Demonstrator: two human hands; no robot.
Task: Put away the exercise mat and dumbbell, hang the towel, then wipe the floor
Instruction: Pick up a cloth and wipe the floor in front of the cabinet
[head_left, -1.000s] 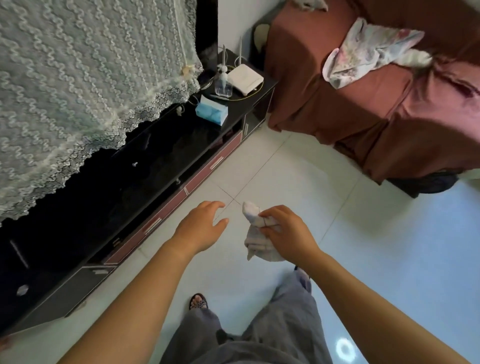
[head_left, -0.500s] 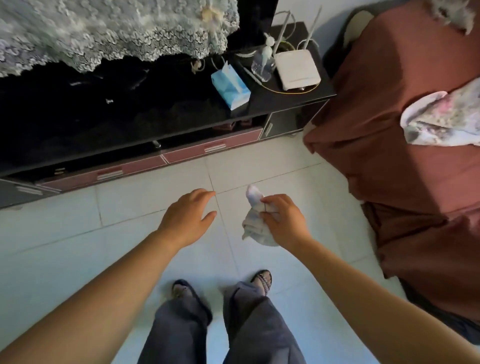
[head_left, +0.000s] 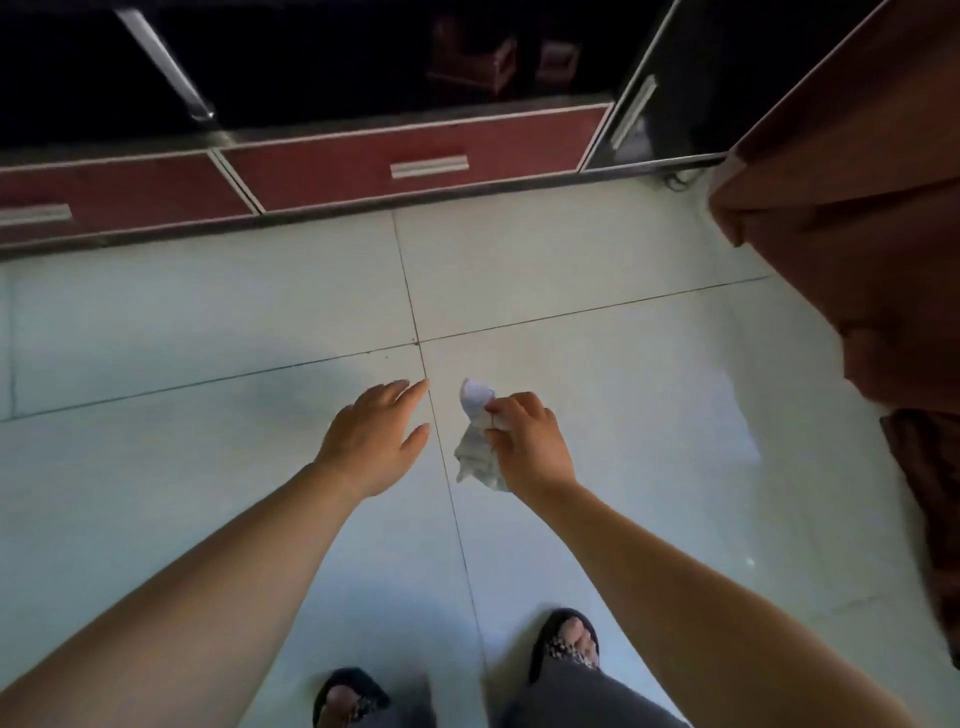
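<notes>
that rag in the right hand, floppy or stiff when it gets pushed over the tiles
Likely floppy: the rag droops crumpled below the right hand. Probably light, since a pinch holds it. It may slide easily on the glossy floor.

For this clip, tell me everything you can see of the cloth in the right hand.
The cloth is a small, pale grey-white rag, soft and crumpled, and looks like thin fabric. The right hand pinches it near its upper part. One rounded corner sticks up above the fingers, and the rest hangs bunched below, beside the palm. It is held above the pale tiled floor, not spread on it. Only the right hand touches it; the left hand is open beside it, apart.
</notes>
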